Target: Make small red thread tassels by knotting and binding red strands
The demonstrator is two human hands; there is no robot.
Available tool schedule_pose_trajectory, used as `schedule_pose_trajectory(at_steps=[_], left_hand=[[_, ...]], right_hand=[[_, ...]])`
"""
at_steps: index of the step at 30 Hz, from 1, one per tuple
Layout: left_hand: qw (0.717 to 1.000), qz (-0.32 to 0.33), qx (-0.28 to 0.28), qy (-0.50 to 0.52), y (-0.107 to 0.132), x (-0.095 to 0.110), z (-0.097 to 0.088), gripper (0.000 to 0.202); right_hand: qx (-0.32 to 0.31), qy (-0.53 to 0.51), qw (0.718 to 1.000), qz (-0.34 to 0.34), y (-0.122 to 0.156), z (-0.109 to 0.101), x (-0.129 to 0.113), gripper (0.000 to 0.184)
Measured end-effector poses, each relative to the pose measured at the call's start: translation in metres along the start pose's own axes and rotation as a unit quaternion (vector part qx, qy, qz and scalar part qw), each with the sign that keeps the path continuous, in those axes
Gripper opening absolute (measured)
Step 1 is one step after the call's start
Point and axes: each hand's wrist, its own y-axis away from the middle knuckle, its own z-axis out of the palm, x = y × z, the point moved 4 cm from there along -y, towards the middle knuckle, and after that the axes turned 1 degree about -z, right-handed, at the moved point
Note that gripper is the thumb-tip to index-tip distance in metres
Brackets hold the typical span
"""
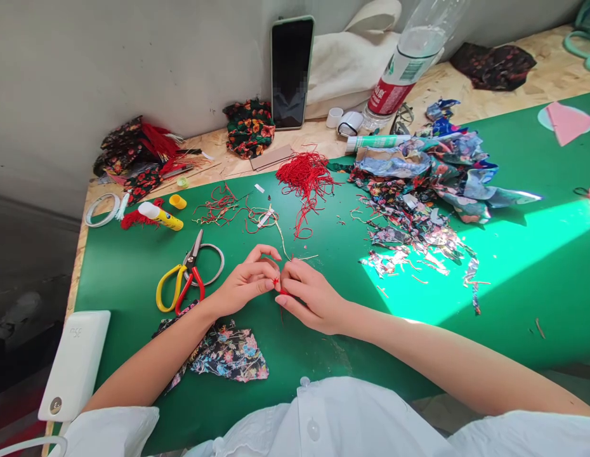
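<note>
My left hand (250,279) and my right hand (310,295) meet over the green mat (333,355). Between their fingertips is a small bit of red cord (276,282), pinched from both sides and partly hidden by the fingers. A pale cord (281,238) runs up from my right fingers toward a loose tangle. Left of my left hand lie scissors (193,270) with one yellow and one red handle, over a metal ring (222,260). Under my left forearm rests a dark floral cloth scrap (233,355). Beyond the hands sits a pile of red cord (307,174).
A glue stick (160,216) lies at the left, above a white power bank (76,362). Heaped fabric scraps (419,184) cover the right side. Along the back stand a phone (291,73) and a plastic bottle (409,63). A pink paper piece (568,124) lies far right.
</note>
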Motion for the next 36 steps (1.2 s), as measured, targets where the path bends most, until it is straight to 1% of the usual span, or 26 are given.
schedule_pose_trajectory(at_steps=[3, 8, 11, 14, 16, 19, 21, 23, 28, 32, 36], left_hand=[[0.998, -0.009, 0.021, 0.054, -0.001, -0.004, -0.004, 0.018], [0.984, -0.058, 0.054, 0.161, -0.001, -0.004, -0.004, 0.022], [0.967, -0.084, 0.073, 0.228, -0.001, -0.002, -0.002, 0.021], [0.946, -0.105, 0.095, 0.292, -0.002, -0.001, -0.003, 0.024], [0.931, -0.105, 0.108, 0.333, -0.002, 0.001, -0.004, 0.025], [0.912, -0.102, 0.112, 0.382, -0.004, 0.004, -0.004, 0.02], [0.907, -0.1, 0.11, 0.393, -0.004, 0.005, -0.004, 0.018], [0.911, -0.099, 0.112, 0.385, -0.004, 0.004, -0.005, 0.017], [0.925, -0.104, 0.12, 0.345, -0.005, 0.001, -0.005, 0.019], [0.931, -0.111, 0.12, 0.326, -0.005, 0.001, -0.004, 0.019], [0.935, -0.122, 0.117, 0.312, -0.004, -0.001, -0.003, 0.02]], right_hand=[[0.001, 0.022, 1.0, -0.015, 0.0, -0.001, -0.001, 0.029], [-0.002, 0.047, 0.999, -0.011, 0.0, -0.001, 0.001, 0.032], [0.001, 0.057, 0.998, -0.009, 0.0, -0.002, 0.001, 0.033], [-0.001, 0.067, 0.998, -0.01, -0.001, -0.002, 0.001, 0.035], [-0.003, 0.07, 0.997, -0.013, -0.001, -0.002, 0.0, 0.036], [-0.005, 0.079, 0.997, -0.022, -0.001, -0.001, -0.001, 0.037], [-0.007, 0.101, 0.994, -0.037, 0.0, 0.0, -0.002, 0.038], [-0.012, 0.138, 0.988, -0.065, 0.001, 0.002, -0.005, 0.039], [-0.018, 0.239, 0.958, -0.156, 0.004, 0.004, -0.015, 0.04], [-0.044, 0.253, 0.945, -0.204, 0.007, 0.007, -0.015, 0.04], [-0.064, 0.25, 0.943, -0.211, 0.009, 0.011, -0.01, 0.04]])
